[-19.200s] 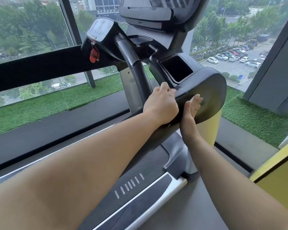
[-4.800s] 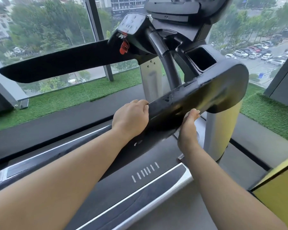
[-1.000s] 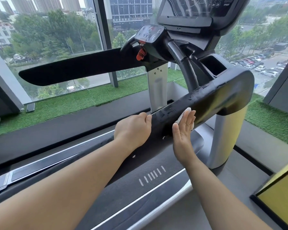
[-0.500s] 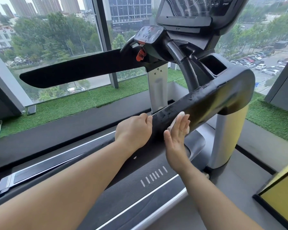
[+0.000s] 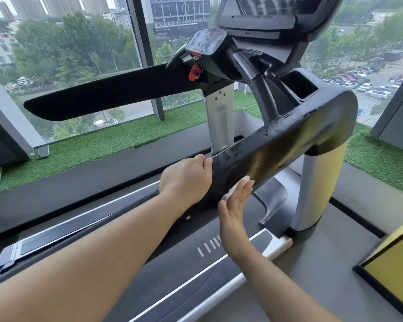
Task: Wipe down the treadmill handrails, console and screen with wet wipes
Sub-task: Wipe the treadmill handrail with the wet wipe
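The treadmill's right black handrail (image 5: pixel 286 140) runs diagonally through the middle of the view, glossy with wet streaks. My left hand (image 5: pixel 186 180) grips its top near the lower end, fingers curled over the edge. My right hand (image 5: pixel 236 205) presses a white wet wipe (image 5: pixel 239 183) flat against the handrail's outer side with straight fingers; only the wipe's edge shows past my fingertips. The left handrail (image 5: pixel 107 94) stretches away at the left. The console (image 5: pixel 209 46) with a red safety clip (image 5: pixel 195 72) sits above, and the screen (image 5: pixel 272 10) is cut off by the top edge.
The treadmill belt and side rail (image 5: pixel 219 291) lie below my arms. A silver and yellow upright (image 5: pixel 321 189) carries the right handrail. Green artificial turf (image 5: pixel 107 140) and large windows lie beyond. A yellow panel (image 5: pixel 396 263) stands at the right.
My right hand has slid the wipe down and back along the handrail's side toward its lower end. My left hand has kept its grip in the same spot.
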The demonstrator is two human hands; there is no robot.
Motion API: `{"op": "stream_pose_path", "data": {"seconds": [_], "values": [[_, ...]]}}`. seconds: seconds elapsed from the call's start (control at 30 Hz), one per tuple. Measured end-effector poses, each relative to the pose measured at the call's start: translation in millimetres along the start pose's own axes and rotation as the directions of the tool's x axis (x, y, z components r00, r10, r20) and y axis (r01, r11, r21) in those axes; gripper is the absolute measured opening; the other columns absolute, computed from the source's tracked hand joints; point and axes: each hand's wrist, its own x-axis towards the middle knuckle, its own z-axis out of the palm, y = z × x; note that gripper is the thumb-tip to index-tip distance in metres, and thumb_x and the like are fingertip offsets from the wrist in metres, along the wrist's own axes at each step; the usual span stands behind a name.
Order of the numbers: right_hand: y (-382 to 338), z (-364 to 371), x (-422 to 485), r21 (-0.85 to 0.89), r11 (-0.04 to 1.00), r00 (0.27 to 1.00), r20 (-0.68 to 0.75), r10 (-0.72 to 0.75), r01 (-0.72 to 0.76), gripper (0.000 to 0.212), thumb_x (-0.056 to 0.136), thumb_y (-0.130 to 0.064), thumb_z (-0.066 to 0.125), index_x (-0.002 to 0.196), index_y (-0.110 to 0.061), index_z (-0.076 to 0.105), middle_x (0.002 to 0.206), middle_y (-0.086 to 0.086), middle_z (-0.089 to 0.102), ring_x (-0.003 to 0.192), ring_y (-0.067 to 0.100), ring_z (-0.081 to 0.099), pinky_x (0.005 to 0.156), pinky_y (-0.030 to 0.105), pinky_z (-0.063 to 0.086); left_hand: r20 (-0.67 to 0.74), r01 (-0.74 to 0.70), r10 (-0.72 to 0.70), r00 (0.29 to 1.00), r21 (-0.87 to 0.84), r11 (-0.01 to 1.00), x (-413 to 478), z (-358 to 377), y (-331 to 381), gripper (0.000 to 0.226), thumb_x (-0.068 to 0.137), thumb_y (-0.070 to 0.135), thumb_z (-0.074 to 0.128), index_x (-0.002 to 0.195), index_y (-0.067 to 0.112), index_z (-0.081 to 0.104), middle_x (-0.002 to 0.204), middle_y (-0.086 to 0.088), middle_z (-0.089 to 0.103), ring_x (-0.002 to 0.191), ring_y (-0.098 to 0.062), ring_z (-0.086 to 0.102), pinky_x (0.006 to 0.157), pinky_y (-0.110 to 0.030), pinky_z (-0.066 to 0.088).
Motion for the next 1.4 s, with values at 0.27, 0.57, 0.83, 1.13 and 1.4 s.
{"op": "stream_pose_path", "data": {"seconds": [0.27, 0.57, 0.83, 1.13, 1.4], "values": [[4.2, -26.5, 39.1, 0.079, 0.994, 0.977, -0.195, 0.090, -0.075, 0.059, 0.097, -0.044, 0.020, 0.138, -0.035, -0.022, 0.149, -0.012, -0.035, 0.134, -0.002, -0.034, 0.115, 0.030, -0.019, -0.002, -0.005, 0.005, 1.000, 0.004, 1.000, -1.5, -0.6, -0.5, 0.036, 0.102, 0.040, 0.021, 0.085, 0.020, 0.044, 0.093, -0.004, 0.064, 0.089, -0.029, 0.057, 0.067, -0.033, 0.039], [26.2, -10.7, 9.0, -0.116, 0.990, 0.997, -0.010, -0.080, 0.079, 0.059, 0.099, -0.052, 0.016, 0.139, -0.039, -0.024, 0.143, -0.021, -0.043, 0.134, -0.001, -0.035, 0.108, 0.015, -0.021, -0.003, -0.002, 0.002, 1.000, 0.005, 1.000, -2.2, -0.5, 0.1, 0.035, 0.102, 0.041, 0.021, 0.086, 0.021, 0.046, 0.089, -0.003, 0.063, 0.087, -0.029, 0.057, 0.067, -0.033, 0.039], [-6.3, 1.4, 14.6, 0.397, 0.893, 0.950, -0.132, 0.282, -0.210, 0.059, 0.098, -0.054, 0.017, 0.141, -0.046, -0.023, 0.145, -0.026, -0.035, 0.132, -0.011, -0.025, 0.115, 0.030, -0.008, -0.002, 0.004, -0.004, 1.000, 0.006, 1.000, -1.3, -0.2, 0.7, 0.035, 0.102, 0.041, 0.021, 0.087, 0.020, 0.046, 0.088, -0.002, 0.062, 0.087, -0.029, 0.057, 0.067, -0.033, 0.039], [40.6, -28.9, 52.3, 0.543, 0.777, 0.879, -0.136, 0.457, -0.320, 0.113, 0.059, -0.095, 0.039, 0.150, -0.041, 0.000, 0.156, -0.026, -0.006, 0.140, -0.010, -0.003, 0.120, 0.035, -0.001, -0.007, 0.006, -0.006, 1.000, -0.005, 1.000, 0.5, 1.5, -1.1, 0.037, 0.102, 0.040, 0.021, 0.083, 0.019, 0.044, 0.077, 0.002, 0.052, 0.076, -0.026, 0.049, 0.065, -0.033, 0.037], [-10.1, 7.4, 2.8, 0.371, 0.903, 0.956, -0.110, 0.272, -0.214, 0.069, 0.090, -0.070, 0.019, 0.141, -0.045, -0.019, 0.151, -0.022, -0.028, 0.136, -0.010, -0.022, 0.118, 0.029, -0.007, -0.012, 0.009, -0.009, 1.000, 0.007, 1.000, 0.5, 1.3, -1.2, 0.036, 0.101, 0.040, 0.022, 0.082, 0.019, 0.043, 0.076, 0.002, 0.050, 0.075, -0.025, 0.046, 0.064, -0.032, 0.034]]}}
